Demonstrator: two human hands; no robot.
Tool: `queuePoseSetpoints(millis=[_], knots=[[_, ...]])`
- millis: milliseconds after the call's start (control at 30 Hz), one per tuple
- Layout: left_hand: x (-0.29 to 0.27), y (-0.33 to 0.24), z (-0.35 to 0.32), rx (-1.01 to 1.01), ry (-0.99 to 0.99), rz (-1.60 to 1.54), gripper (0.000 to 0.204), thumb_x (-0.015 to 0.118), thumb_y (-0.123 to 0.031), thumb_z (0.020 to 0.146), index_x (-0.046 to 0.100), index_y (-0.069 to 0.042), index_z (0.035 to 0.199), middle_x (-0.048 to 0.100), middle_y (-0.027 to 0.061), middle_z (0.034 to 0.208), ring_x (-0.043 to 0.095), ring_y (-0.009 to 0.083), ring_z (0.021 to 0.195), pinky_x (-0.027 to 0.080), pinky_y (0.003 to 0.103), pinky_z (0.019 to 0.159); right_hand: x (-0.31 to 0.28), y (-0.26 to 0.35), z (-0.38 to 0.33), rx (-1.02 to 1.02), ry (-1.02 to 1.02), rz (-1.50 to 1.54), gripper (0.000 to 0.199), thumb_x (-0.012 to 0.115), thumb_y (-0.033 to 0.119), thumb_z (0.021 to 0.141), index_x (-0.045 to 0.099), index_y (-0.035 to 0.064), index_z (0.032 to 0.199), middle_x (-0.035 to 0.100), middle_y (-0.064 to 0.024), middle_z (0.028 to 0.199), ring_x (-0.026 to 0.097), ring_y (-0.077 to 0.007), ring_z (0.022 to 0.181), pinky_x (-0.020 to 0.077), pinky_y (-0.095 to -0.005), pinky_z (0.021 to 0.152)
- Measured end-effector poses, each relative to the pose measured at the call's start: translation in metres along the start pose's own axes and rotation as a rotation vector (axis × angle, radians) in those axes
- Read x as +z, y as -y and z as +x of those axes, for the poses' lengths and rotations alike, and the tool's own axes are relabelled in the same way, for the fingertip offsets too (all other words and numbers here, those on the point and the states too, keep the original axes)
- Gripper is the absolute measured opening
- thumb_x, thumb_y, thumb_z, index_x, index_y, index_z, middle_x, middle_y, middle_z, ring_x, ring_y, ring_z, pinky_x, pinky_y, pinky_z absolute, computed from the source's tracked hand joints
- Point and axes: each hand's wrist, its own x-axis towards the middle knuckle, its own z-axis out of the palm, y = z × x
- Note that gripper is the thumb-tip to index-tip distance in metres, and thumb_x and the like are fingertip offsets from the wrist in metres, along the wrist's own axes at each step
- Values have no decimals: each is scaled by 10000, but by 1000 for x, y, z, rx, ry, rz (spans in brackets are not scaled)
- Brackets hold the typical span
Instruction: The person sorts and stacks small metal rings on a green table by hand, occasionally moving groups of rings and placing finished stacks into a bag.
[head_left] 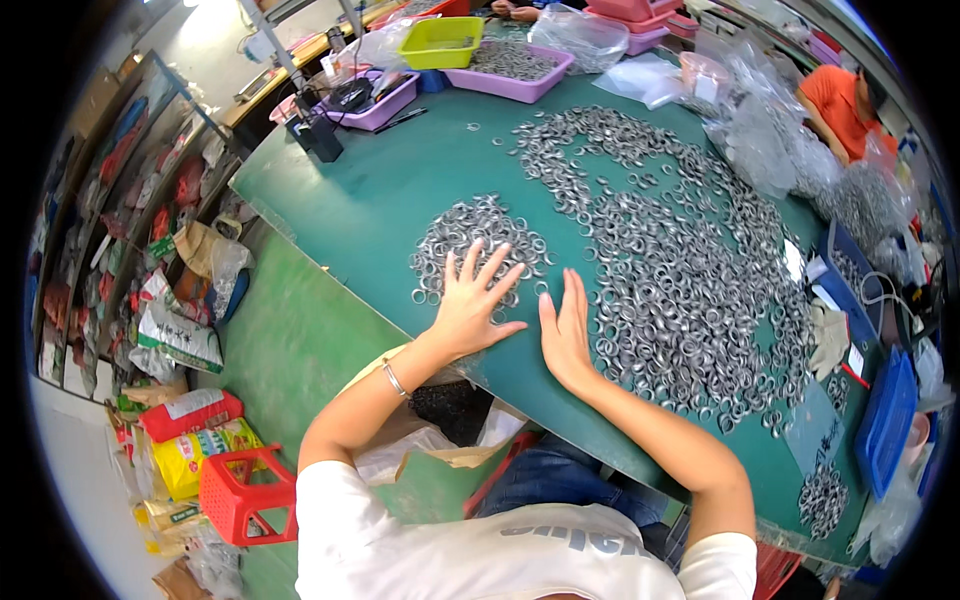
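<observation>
My left hand (470,305) lies with its fingers spread over the near edge of a small pile of grey metal rings (478,222). Beside it, my right hand (567,340) rests on the green tabletop (375,215) with straight fingers and the thumb apart. Its outer edge is next to a much larger spread of the same rings (680,290), which covers the table to the right. A few loose rings lie between the two hands. What is under my left palm is hidden.
Below the table's edge stands an open sack (450,410) with dark contents. Purple trays (510,75) and a yellow-green tray (440,42) sit at the back. A blue tray (885,425) and plastic bags (755,140) are on the right, near a person in orange (845,105). A red stool (235,495) stands left.
</observation>
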Motion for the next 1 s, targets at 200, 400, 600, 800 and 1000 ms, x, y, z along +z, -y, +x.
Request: queuePoseSetpoints(millis=[200,400,600,800,1000], knots=[[12,22,6,-29,7,-75,672,747,-363,649,550,-133,1249,304,106,1471,211,423,1358,178,714,1000,64,-1,58,6,-103,-243,575,425,320,953,316,-69,1362,275,-284,1436,225,-422,1358,143,-489,1130],[16,41,8,-49,19,-97,701,735,-339,654,520,-92,1273,279,124,1474,214,422,1354,174,699,1009,92,3,72,-59,-129,-312,531,425,305,948,361,-45,1342,283,-286,1431,255,-419,1343,153,-520,1115],[18,62,16,-88,-10,-63,690,709,-305,693,491,-44,1293,303,154,1454,245,433,1336,177,690,1010,114,3,97,-113,-141,-262,470,430,281,943,427,-38,1288,316,-293,1411,283,-433,1322,177,-544,1101],[19,77,27,-162,-7,-2,686,716,-284,696,492,-64,1307,313,169,1447,251,442,1331,172,640,1048,130,4,121,-158,-154,-231,452,477,265,922,452,-37,1258,355,-280,1378,308,-435,1295,209,-555,1080],[6,71,25,-198,-12,6,661,755,-289,679,532,-147,1284,307,175,1443,216,437,1350,131,653,1054,105,3,126,-180,-284,-232,483,528,274,898,449,-48,1249,418,-260,1310,355,-416,1254,234,-548,1065]])
